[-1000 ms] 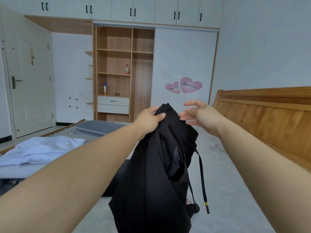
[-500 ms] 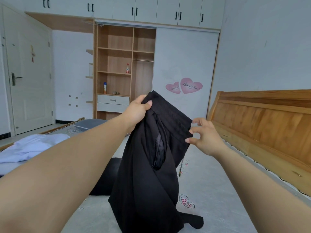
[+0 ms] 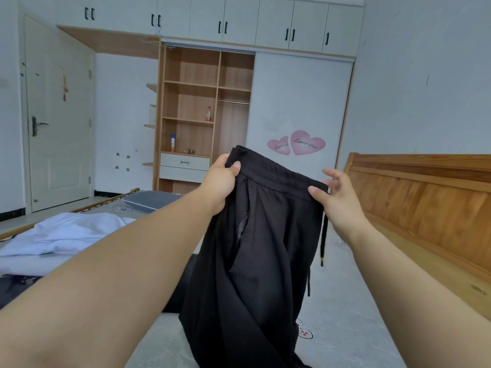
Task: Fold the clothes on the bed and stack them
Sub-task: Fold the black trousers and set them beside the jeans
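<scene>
Item under handling: black trousers [image 3: 255,256] with an elastic waistband [image 3: 279,175], held up in the air over the bed [image 3: 353,322].

Left hand: left hand [image 3: 221,181] was closed round the waistband's left end, thumb on the near face, fingers curled behind the cloth.

Right hand: right hand [image 3: 336,200] pinched the waistband's right corner between thumb and forefinger; the other fingers stood loosely spread and held nothing.

Governing relation: the waistband ran across the view between the two hands, higher at the left hand and sloping down to the right. The garment's long axis hung straight down from that line, the legs falling below and between the forearms.

Position relative to hands: the trousers lay directly under both grips. Neither hand was clearly nearer the bulk of the cloth. The lower legs reached the mattress at the bottom of the view and trailed to the left behind the left forearm.

Loose parts: a drawstring [image 3: 324,243] dangled under the right hand, free of the bed.

Other garments: a white garment [image 3: 66,235] lay on the bed to the far left, well apart from the trousers; whether it was folded could not be told.

Assessment: folding of the trousers had not begun. Judged next need: level the waistband, then lay the garment flat along the bed.

Risk: the drawstring could be caught inside a fold.
</scene>
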